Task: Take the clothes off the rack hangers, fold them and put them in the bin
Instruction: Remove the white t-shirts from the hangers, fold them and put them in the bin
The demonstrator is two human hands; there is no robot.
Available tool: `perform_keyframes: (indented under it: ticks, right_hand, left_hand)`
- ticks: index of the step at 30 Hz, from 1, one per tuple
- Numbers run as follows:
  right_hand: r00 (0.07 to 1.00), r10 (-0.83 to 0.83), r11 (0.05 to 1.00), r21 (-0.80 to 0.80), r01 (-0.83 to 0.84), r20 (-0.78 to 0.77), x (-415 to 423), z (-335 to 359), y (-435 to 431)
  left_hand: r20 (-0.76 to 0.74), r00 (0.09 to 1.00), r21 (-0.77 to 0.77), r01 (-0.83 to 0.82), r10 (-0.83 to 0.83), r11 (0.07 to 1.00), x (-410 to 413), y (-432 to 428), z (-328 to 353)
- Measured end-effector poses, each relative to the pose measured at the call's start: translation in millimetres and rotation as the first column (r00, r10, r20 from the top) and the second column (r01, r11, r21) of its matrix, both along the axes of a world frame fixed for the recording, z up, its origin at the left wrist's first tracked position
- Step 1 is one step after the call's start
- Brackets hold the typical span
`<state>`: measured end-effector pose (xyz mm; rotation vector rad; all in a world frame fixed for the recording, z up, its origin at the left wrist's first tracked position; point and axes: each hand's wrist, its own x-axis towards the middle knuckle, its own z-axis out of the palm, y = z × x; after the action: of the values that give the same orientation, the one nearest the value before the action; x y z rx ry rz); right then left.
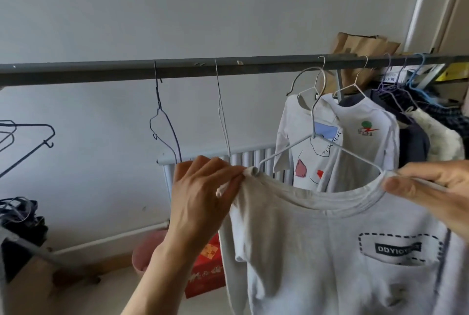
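Note:
A light grey long-sleeved shirt (317, 251) with a dashed pocket print hangs in front of me, off the rail. My left hand (203, 195) pinches its left shoulder at the collar. My right hand (431, 187) pinches the collar's right side together with the end of a white wire hanger (314, 134). The hanger's arms still sit inside the neck opening, and its hook is free of the dark rack rail (177, 71). Two more white shirts (337, 142) hang on hangers behind. No bin can be identified in view.
Two empty wire hangers (165, 122) hang on the rail at centre left. Dark and pale garments (426, 122) crowd the rail's right end. A white radiator (251, 160) stands against the wall, with a red box (208, 269) and a pink tub (149, 251) on the floor.

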<state>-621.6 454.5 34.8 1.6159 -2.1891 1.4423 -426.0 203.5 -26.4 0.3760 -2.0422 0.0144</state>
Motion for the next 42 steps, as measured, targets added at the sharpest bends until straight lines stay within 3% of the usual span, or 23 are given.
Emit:
perform_keyframes:
  ticks: [2, 4, 10, 18, 23, 29, 33, 36, 38, 42]
  right_hand:
    - [0.998, 0.027, 0.997, 0.065, -0.031, 0.054, -1.7, 1.4, 4.1]
    - [0.998, 0.024, 0.995, 0.091, -0.029, 0.058, -0.4, -2.1, 3.0]
    - [0.992, 0.112, 0.994, -0.018, -0.111, 0.063, 17.4, 0.5, -17.6]
    - [0.963, 0.251, 0.967, 0.029, -0.255, 0.097, 24.7, -5.2, -32.2]
    - [0.935, 0.345, 0.938, -0.054, -0.342, 0.083, 27.4, -16.2, -45.6]
    - [0.95, 0.312, 0.924, -0.243, -0.296, 0.026, 36.7, -30.7, -64.5]
    - [0.989, 0.137, 0.941, -0.305, -0.148, -0.059, 35.9, -31.1, -76.7]
    - [1.0, 0.03, 0.908, -0.417, -0.031, -0.008, 28.7, -33.0, -79.7]
    - [1.0, 0.014, 0.91, -0.414, -0.008, 0.01, 24.1, -35.7, -82.3]
    - [0.996, 0.082, 0.963, -0.261, -0.071, 0.029, 20.9, -44.3, -88.6]
  left_hand:
    - [0.053, 0.999, -0.131, 0.014, -0.007, 0.991, 5.5, -2.1, -0.2]
    - [0.079, 0.995, -0.147, 0.067, -0.056, 0.987, 10.5, -4.1, -1.1]
    - [0.016, 0.992, 0.072, 0.12, -0.122, 0.99, 27.7, -3.4, -3.3]
    - [-0.145, 0.989, 0.232, 0.045, -0.012, 0.972, 31.9, 2.7, 13.8]
    - [-0.137, 0.985, 0.38, 0.149, -0.104, 0.913, 22.4, 22.2, 25.5]
    - [-0.146, 0.988, 0.385, 0.108, -0.055, 0.917, 35.7, 16.5, 22.4]
    - [-0.123, 0.991, 0.397, 0.099, -0.054, 0.913, 47.1, 11.6, 27.6]
    - [-0.182, 0.983, 0.412, 0.039, 0.04, 0.91, 58.8, 1.4, 30.6]
    - [-0.243, 0.965, 0.434, 0.017, 0.098, 0.901, 63.6, -3.4, 33.5]
    - [-0.315, 0.94, 0.49, 0.044, 0.131, 0.87, 63.6, -4.6, 37.0]
